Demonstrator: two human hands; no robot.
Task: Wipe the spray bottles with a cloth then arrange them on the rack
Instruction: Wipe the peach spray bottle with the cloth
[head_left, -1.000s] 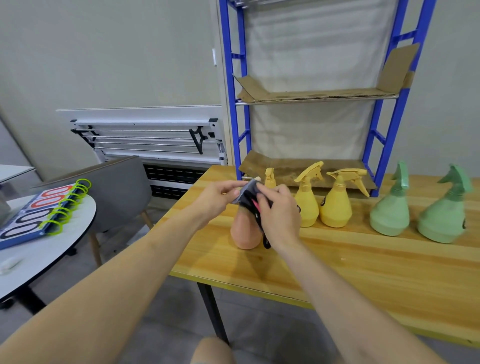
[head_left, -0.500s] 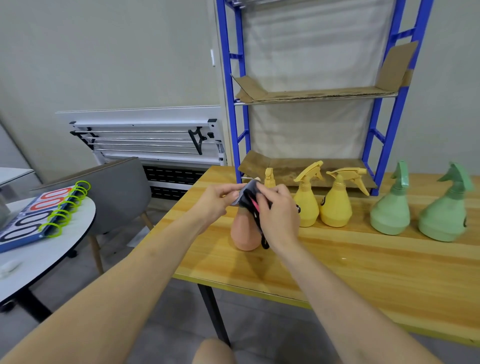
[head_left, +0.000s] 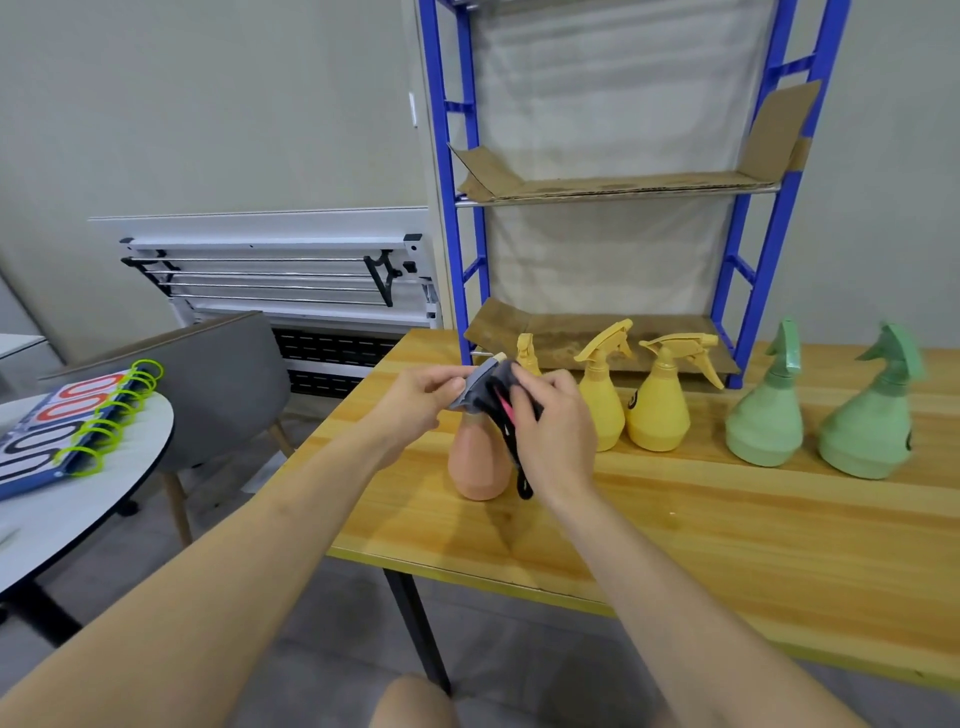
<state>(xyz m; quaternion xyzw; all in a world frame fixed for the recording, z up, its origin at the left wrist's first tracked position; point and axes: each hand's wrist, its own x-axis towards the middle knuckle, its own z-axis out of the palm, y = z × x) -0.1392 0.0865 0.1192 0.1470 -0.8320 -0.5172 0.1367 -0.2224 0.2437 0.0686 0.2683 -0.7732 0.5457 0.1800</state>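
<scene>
A peach spray bottle (head_left: 478, 462) stands near the left end of the wooden table (head_left: 727, 540). My left hand (head_left: 423, 397) pinches its spray head. My right hand (head_left: 553, 434) grips a dark grey cloth (head_left: 493, 395) with pink trim, wrapped over the bottle's top. Behind them three yellow spray bottles (head_left: 657, 410) stand in a row, one mostly hidden by my right hand. Two green spray bottles (head_left: 766, 426) stand further right. The blue rack (head_left: 449, 218) rises at the back of the table, its shelves lined with cardboard.
A grey chair (head_left: 208, 379) and a round white table (head_left: 93, 499) carrying a ring-bound flip scoreboard (head_left: 67, 421) are to the left. A folded white table (head_left: 291, 270) leans against the wall behind.
Both hands stay on the peach bottle's top; the cloth has shifted only slightly over the spray head. Nothing else has moved.
</scene>
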